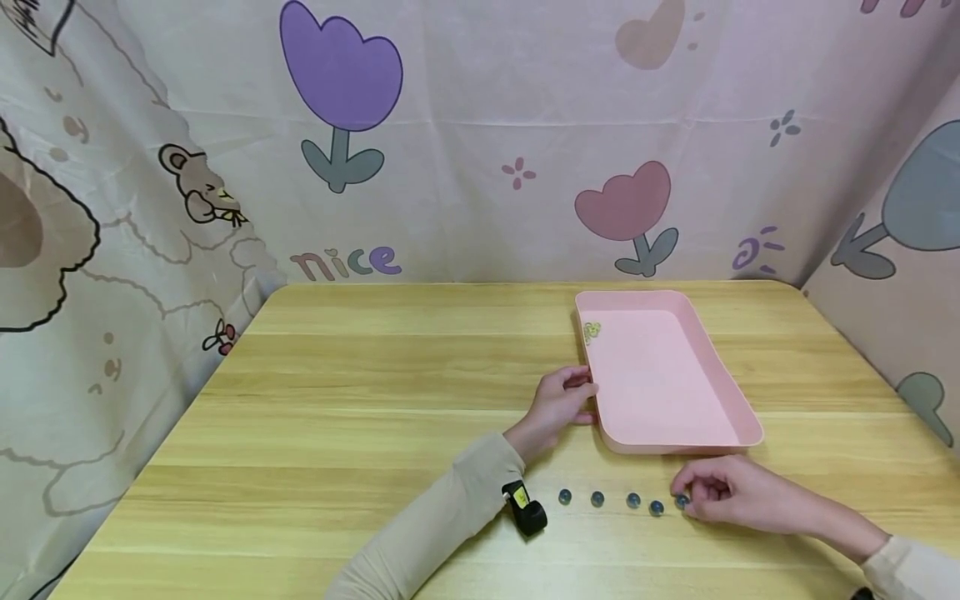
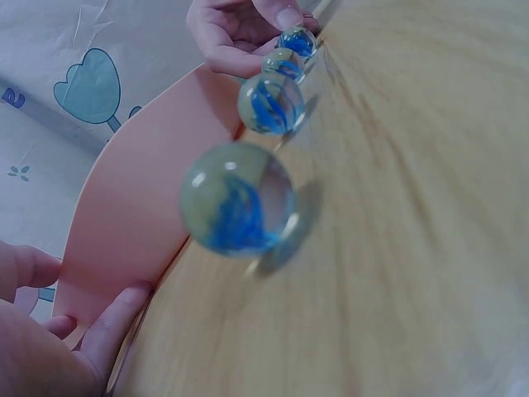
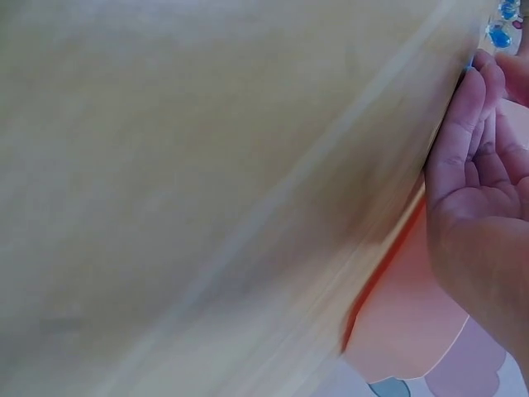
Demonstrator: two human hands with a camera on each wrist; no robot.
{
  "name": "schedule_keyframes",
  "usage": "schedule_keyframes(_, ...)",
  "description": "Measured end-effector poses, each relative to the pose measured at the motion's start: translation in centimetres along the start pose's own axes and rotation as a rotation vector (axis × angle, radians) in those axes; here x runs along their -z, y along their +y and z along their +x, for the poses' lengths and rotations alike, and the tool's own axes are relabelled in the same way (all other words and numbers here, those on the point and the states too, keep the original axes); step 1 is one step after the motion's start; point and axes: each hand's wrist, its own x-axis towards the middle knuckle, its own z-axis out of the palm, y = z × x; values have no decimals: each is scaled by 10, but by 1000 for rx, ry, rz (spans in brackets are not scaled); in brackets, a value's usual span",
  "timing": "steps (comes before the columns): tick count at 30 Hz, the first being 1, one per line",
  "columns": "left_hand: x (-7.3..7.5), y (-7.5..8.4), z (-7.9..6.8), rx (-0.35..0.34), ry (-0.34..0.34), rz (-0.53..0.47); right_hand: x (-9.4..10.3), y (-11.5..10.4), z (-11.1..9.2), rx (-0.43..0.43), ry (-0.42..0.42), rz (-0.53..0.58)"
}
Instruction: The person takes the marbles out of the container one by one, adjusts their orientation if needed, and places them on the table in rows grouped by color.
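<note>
A pink tray (image 1: 660, 375) lies on the wooden table with a small yellow-green decoration inside its left wall. My left hand (image 1: 558, 408) holds the tray's left side; in the left wrist view its thumb and fingers (image 2: 124, 310) are at the tray wall. Several clear glass marbles with blue swirls form a row in front of the tray, among them the leftmost marble (image 1: 565, 497). At the right end of that row, my right hand (image 1: 738, 493) pinches a marble (image 1: 682, 502) between thumb and index finger, close to the tabletop.
The light wood table (image 1: 337, 400) extends left of the tray. A patterned cloth (image 1: 465, 100) hangs behind the table and along both sides. A black wrist camera (image 1: 528, 512) sits under the left sleeve, just left of the marbles.
</note>
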Motion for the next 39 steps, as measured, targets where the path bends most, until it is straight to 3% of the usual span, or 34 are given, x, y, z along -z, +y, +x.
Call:
schedule_keyframes(21,0,-1,1,-2,-7,-8,-3,-4,-4,-44,35,-9)
schedule_keyframes(28,1,-3,1,-8,-7,-15,0,-1,-7,-66,7,70)
schedule_keyframes(35,1,-2,0,-7,-6,-24,5,-1,-10,-95,-56,258)
schedule_keyframes(39,1,0,0,-4,-8,-23,8,-3,-12,-107,-62,303)
